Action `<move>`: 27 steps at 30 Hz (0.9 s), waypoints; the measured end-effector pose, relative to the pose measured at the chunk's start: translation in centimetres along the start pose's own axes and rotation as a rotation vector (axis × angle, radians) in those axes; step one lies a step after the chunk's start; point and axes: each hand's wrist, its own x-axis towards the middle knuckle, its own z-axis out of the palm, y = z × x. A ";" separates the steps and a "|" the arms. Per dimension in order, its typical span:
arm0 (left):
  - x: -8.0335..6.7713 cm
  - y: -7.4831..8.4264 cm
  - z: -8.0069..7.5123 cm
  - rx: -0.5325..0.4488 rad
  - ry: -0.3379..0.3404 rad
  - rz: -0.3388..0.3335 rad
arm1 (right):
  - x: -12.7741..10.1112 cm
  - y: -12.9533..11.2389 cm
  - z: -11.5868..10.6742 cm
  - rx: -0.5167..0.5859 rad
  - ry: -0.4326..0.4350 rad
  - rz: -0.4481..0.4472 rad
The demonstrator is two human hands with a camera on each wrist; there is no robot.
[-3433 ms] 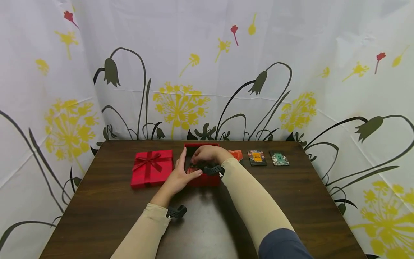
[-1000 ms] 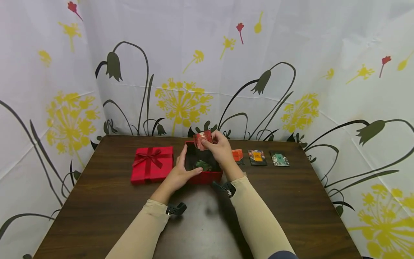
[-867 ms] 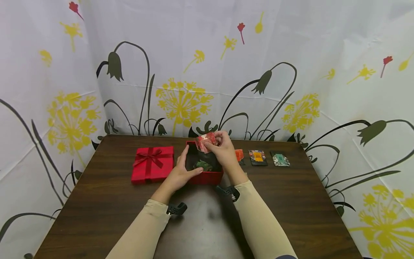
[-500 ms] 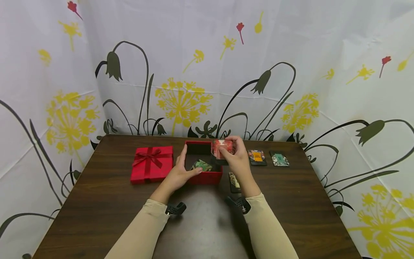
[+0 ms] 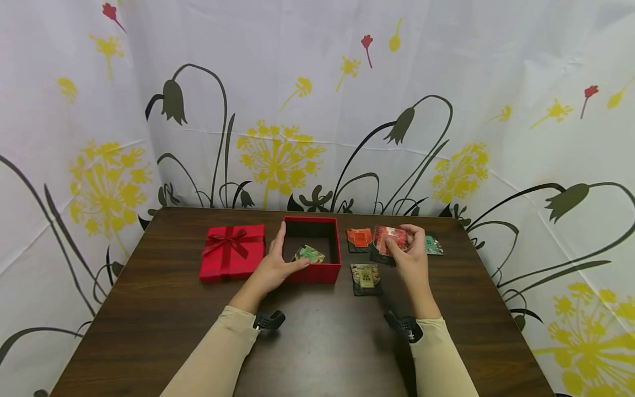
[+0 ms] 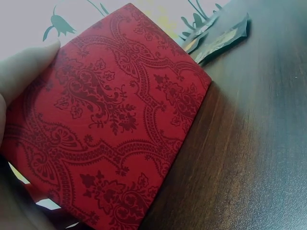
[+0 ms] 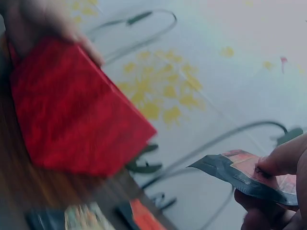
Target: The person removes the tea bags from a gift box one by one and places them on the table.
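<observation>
- The right hand [image 5: 409,255] pinches a red packet [image 5: 388,241] between thumb and fingertips, held just above the table [image 5: 317,342], to the right of the open red box [image 5: 313,251].
- Orientation of the red packet: printed face up towards the head camera, tilted, long axis running roughly left to right across the fingers. In the right wrist view the red packet [image 7: 249,175] is seen nearly edge-on, its free end pointing away from the hand towards the box.
- The left hand [image 5: 275,267] clasps the open red box at its near-left corner, thumb along the front wall, fingers up the left wall. The two hands are well apart.
- Inside the box, just beside the left thumb, lies a green packet [image 5: 309,254].
- Just left of the right hand: an orange packet [image 5: 359,238] beyond it and a dark packet with a gold label [image 5: 366,277] nearer the person. A teal packet [image 5: 433,245] is partly covered by the right fingers.
- Left of the left hand, a red lid with a ribbon bow [image 5: 231,252] lies flat.
- Left wrist view alone shows the box's embossed damask pattern [image 6: 115,143]; the box interior is hidden there.
- Right wrist view is blurred; the packets at its lower edge are cut off and illegible.
</observation>
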 end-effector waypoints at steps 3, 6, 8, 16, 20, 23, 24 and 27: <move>0.0 0.0 0.0 0.001 0.000 0.005 | -0.3 1.0 -1.7 -0.020 0.035 0.015; 0.0 0.0 0.0 -0.002 0.002 0.004 | -0.8 2.1 -3.2 -0.028 0.053 0.048; 0.0 0.0 0.0 0.003 0.003 0.002 | -1.4 2.8 -4.1 -0.038 0.050 0.076; -0.1 0.6 -0.4 -0.011 -0.007 -0.019 | -2.6 5.4 -7.2 -0.032 0.058 0.213; -0.1 0.8 -0.7 0.004 0.013 -0.036 | -2.3 6.6 -7.7 -0.043 0.025 0.280; -0.2 0.8 -0.7 0.007 0.008 -0.054 | -2.2 7.3 -8.0 -0.116 -0.017 0.312; -0.2 0.8 -0.6 0.008 0.000 -0.059 | -2.3 7.5 -8.1 -0.162 -0.027 0.312; -0.2 0.8 -0.3 -0.002 -0.016 -0.064 | -2.4 7.8 -8.6 -0.336 -0.043 0.291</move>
